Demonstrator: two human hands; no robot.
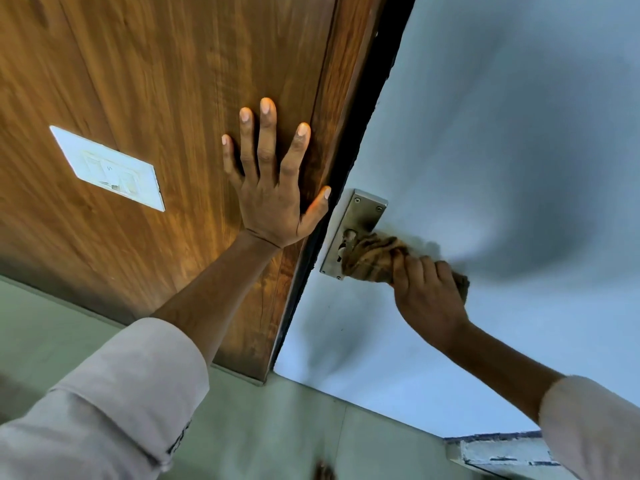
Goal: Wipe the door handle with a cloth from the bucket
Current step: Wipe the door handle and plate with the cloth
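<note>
A metal handle plate [360, 216] with screws and a keyhole is fixed near the left edge of a pale blue door [502, 133]. A brown striped cloth [372, 259] is wrapped over the lever, which is hidden beneath it. My right hand [427, 292] is shut on the cloth, gripping it around the lever. My left hand [273, 188] lies flat with fingers spread against the brown wooden panel [156, 81] beside the door's edge, holding nothing. No bucket is in view.
A white switch plate [107, 168] is set in the wooden panel at left. A dark gap [349, 161] runs between panel and door. Greenish floor tiles [277, 427] lie below, with a painted step edge [502, 452] at lower right.
</note>
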